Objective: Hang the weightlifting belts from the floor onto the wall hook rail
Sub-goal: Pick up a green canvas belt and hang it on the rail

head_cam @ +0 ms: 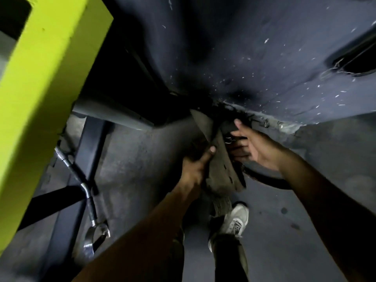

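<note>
Head view, worn tan belt (220, 171), punched holes, left hand (195, 167) gripping

Both arms extend forward and down; the left hand (195, 165) is curled in a grip, thumb raised, while the right hand (254, 145) reaches with fingers spread.

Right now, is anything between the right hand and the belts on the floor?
Nothing visible. The right hand is open, its fingers already at the dark belt and buckle. The left hand grips the tan belt beside it.
</note>
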Motion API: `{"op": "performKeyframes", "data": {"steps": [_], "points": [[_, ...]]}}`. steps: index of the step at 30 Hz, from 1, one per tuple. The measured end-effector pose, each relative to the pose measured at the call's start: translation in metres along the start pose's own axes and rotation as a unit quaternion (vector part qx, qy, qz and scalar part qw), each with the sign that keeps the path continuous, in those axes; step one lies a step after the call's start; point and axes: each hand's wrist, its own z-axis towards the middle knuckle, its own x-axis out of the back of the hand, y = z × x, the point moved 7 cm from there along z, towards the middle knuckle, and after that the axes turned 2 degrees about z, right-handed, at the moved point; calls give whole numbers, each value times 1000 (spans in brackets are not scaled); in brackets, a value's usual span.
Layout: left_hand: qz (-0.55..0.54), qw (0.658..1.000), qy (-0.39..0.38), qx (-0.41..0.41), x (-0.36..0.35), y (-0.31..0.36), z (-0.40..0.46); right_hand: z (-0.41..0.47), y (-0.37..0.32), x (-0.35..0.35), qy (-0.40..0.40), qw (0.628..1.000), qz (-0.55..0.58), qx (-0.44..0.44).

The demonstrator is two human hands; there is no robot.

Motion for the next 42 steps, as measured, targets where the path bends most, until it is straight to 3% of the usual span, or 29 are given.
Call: {"op": "performKeyframes", "data": {"steps": [3, 5, 8, 13, 16, 19, 22, 25, 28, 31, 34, 37, 42], "points": [[124, 987, -37, -95, -5, -6, -30, 8, -3, -17, -13, 997, -20, -72], [160, 976, -81, -125, -6, -7, -43, 13, -6, -26, 14, 998, -23, -63], [167, 970, -125, -127, -14, -6, -56, 10, -26, -29, 96, 994, -11, 41], [104, 984, -84, -116, -13, 27, -68, -46, -65, -42, 120, 968, -123, 184], [19, 995, -75, -64, -22, 68, -83, -102, -73, -34, 161, 955, -96, 228], [-95, 987, -87, 93, -37, 114, -101, -170, -71, -31, 157, 950, -47, 267], [-55, 975, -142, 163, -58, 163, -129, -255, -62, -54, 153, 944, -64, 284], [65, 984, -135, 101, -79, 211, -166, -323, -52, -68, 135, 948, -49, 283], [107, 974, -199, 24, -111, 246, -226, -367, -54, -60, 146, 946, 57, 285], [158, 936, -302, -89, -137, 274, -299, -385, -68, -51, 110, 936, 256, 215], [194, 885, -393, -158, -145, 281, -369, -421, -107, -35, 91, 907, 338, 233], [175, 874, -425, -153, -139, 280, -414, -469, -147, -30, 126, 914, 292, 252], [141, 915, -375, -38, -122, 274, -458, -564, -180, -48, 157, 889, 120, 413]]}}
